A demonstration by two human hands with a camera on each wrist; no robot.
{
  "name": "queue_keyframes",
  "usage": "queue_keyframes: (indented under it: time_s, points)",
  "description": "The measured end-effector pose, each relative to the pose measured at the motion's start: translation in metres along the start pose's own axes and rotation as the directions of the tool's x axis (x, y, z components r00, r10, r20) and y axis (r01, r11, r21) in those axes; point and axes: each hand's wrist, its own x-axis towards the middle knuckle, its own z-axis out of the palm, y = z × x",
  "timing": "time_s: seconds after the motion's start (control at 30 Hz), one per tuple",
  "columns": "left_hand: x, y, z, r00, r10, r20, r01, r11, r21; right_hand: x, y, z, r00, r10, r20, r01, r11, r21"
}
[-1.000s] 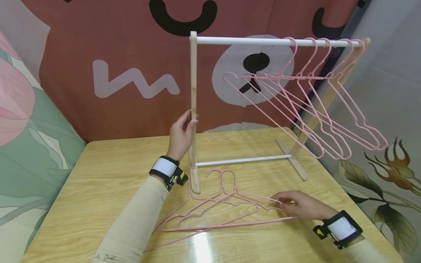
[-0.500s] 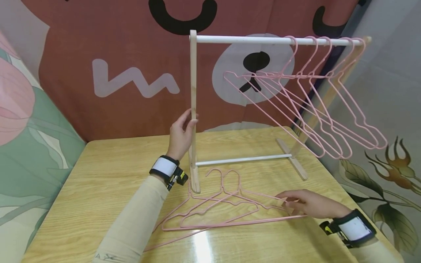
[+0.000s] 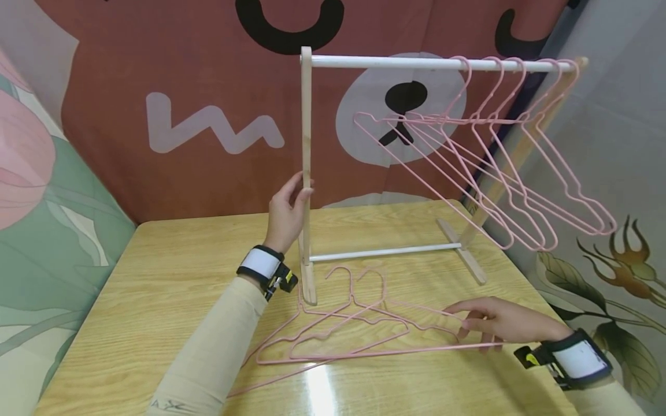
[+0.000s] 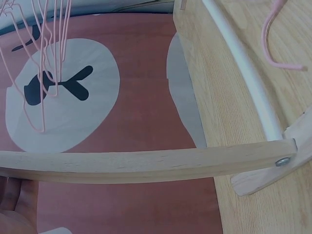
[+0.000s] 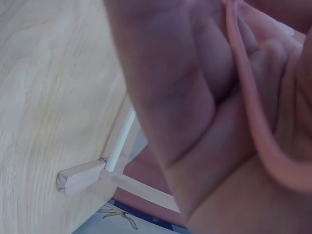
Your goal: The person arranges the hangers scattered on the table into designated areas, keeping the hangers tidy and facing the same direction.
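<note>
In the head view my left hand (image 3: 283,216) holds the left wooden post (image 3: 307,127) of a small clothes rack, thumb in front. The left wrist view shows part of that hand beneath the post (image 4: 122,167). My right hand (image 3: 502,320) grips one end of a pink clothes hanger (image 3: 468,346), low over the table at the right. In the right wrist view the hanger's pink wire (image 5: 251,107) runs across the palm. Other pink hangers (image 3: 351,283) lie overlapping on the table, partly under the held one.
Several pink hangers (image 3: 496,173) hang bunched at the right end of the rack's white top rail (image 3: 385,62). A lower white rail (image 3: 385,253) joins the rack's feet on the wooden table (image 3: 171,277). A printed cloth (image 3: 208,75) stands behind.
My right hand has moved to the right, drawing its hanger along over the others, whose positions look the same. The left hand stays on the post.
</note>
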Motion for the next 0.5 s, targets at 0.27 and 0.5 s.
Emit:
queue_keyframes:
  time_s: [0.27, 0.5]
  points:
    - [0.002, 0.002, 0.000, 1.000, 0.014, 0.004, -0.014, 1.000, -0.006, -0.008, -0.010, -0.008, 0.997, -0.081, 0.011, 0.080, 0.995, 0.052]
    - [0.001, 0.001, 0.000, 1.000, 0.009, 0.003, -0.009, 1.000, -0.014, -0.015, -0.015, -0.011, 0.986, -0.169, 0.009, 0.168, 0.984, 0.053]
